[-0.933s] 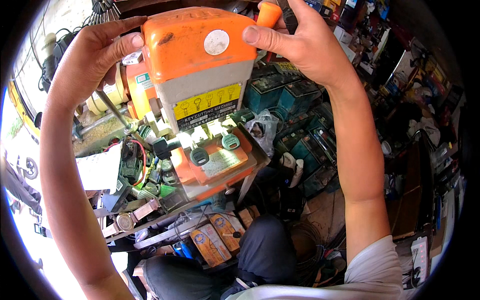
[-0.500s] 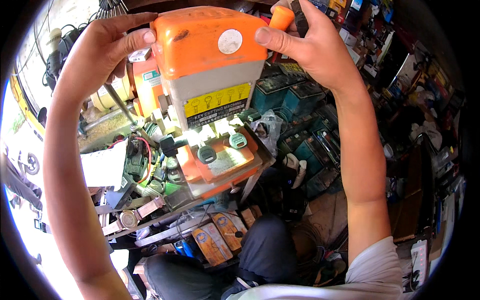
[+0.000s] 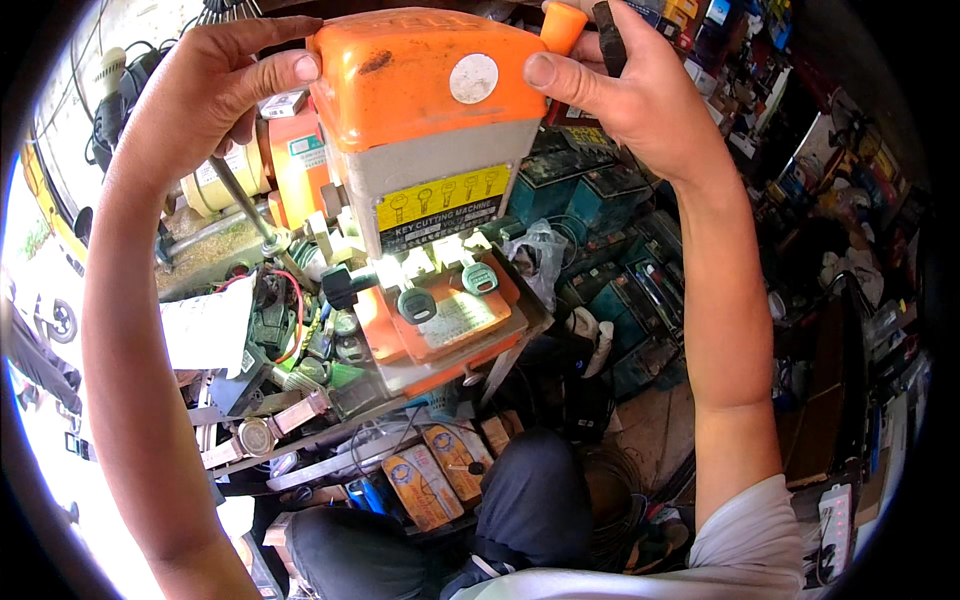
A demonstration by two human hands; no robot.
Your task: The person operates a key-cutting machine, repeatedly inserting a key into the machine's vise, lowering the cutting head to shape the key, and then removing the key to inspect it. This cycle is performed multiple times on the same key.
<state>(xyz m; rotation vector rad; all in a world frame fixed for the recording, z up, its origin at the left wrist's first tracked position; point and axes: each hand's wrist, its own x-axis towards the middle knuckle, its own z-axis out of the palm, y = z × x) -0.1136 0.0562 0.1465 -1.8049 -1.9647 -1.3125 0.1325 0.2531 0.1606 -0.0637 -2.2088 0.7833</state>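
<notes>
The left hand (image 3: 205, 95) grasps the orange cover (image 3: 415, 95) at the machine's (image 3: 430, 165) left edge; the right hand (image 3: 645, 90) thumbs the right, grip unclear. Likely positioning it, needing even pressure next.

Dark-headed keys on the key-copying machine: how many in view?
2: one dark-headed key at the machine's front, left in view; the other key right of it, slightly farther back. Others may be hidden.

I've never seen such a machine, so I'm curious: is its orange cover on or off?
On: the orange cover sits over the top of the grey body, with the left hand at its edge.
</notes>
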